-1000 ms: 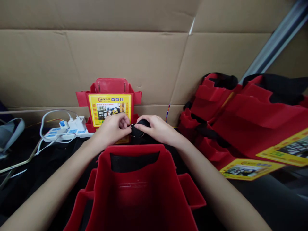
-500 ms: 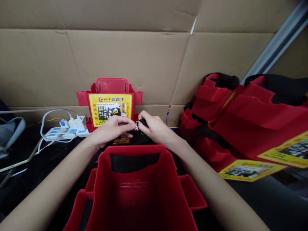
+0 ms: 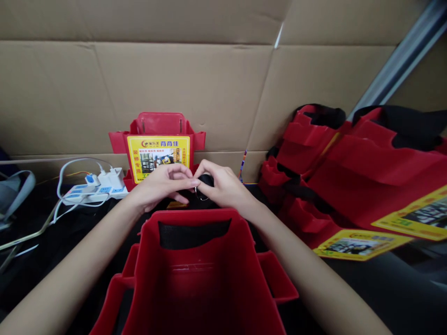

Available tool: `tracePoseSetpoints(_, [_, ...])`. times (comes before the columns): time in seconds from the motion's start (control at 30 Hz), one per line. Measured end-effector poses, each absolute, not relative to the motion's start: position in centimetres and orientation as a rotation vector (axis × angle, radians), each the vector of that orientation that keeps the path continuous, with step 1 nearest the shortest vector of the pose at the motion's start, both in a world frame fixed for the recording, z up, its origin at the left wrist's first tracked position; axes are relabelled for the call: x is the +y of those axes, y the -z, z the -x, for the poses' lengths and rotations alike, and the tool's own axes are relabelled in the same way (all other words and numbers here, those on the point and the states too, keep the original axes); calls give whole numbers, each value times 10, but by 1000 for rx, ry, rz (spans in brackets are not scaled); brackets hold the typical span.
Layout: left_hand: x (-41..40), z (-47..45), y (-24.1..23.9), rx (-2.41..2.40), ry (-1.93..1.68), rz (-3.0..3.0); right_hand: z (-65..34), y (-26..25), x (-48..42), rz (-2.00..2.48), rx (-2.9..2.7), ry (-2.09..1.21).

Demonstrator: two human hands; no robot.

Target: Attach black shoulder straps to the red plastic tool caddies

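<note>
Beyond the near rim of an open red plastic tool box [image 3: 195,279], my two hands meet, fingertips touching. My right hand [image 3: 223,186] is closed on a rolled or folded piece of black strap [image 3: 206,179]. A thin shiny metal ring [image 3: 200,197] shows just below it, between the hands. With thumb and forefinger, my left hand [image 3: 164,186] pinches at this ring; its other fingers are loosely curled. How the ring joins the strap is hidden by the fingers. Black webbing [image 3: 192,235] passes across the inside of the box's far wall.
Another red tool box [image 3: 160,123] with a yellow label stands against the cardboard wall [image 3: 181,83]. A white power strip [image 3: 94,194] with plugged-in cables is at left. Several red boxes with black straps [image 3: 377,177] are stacked at right. A patterned thin stick [image 3: 243,165] leans behind.
My left thumb has moved over the ring and against my right fingers, and the hands are closer together. The ring is now more covered. The view has shifted slightly.
</note>
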State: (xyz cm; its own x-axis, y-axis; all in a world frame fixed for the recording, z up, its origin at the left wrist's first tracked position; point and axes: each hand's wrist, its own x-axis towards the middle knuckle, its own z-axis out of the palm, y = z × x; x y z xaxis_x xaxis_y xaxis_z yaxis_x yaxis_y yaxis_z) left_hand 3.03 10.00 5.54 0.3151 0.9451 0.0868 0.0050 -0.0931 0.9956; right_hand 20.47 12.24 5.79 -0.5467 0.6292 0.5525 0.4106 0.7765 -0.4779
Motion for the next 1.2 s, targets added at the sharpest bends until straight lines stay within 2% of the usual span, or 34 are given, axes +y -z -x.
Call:
tracePoseSetpoints(0.17, [101, -25, -57, 904, -957, -1338, -207, -57, 127, 661, -2223, -520])
tracePoseSetpoints(0.43, [104, -24, -54, 729, -968, -1352, -222, -62, 139, 418, -2320, -941])
tracePoseSetpoints(0.63, [102, -30, -54, 662, -1002, -1150, -224, -66, 136, 443, -2303, -821])
tracePoseSetpoints(0.8, [99, -36, -55, 621, -1031, -1081, -219, -69, 124, 489, -2329, -532])
tracePoseSetpoints(0.93, [100, -33, -57, 680, -1033, -1142, -220, -69, 123, 522, -2312, -437])
tracePoseSetpoints(1.1, [97, -21, -65, 1150, -1044, -1488, -225, -67, 130, 568, -2361, -390])
tracePoseSetpoints(1.2, [94, -10, -70, 1529, -773, -1908, -228, -67, 133, 558, -2398, -365])
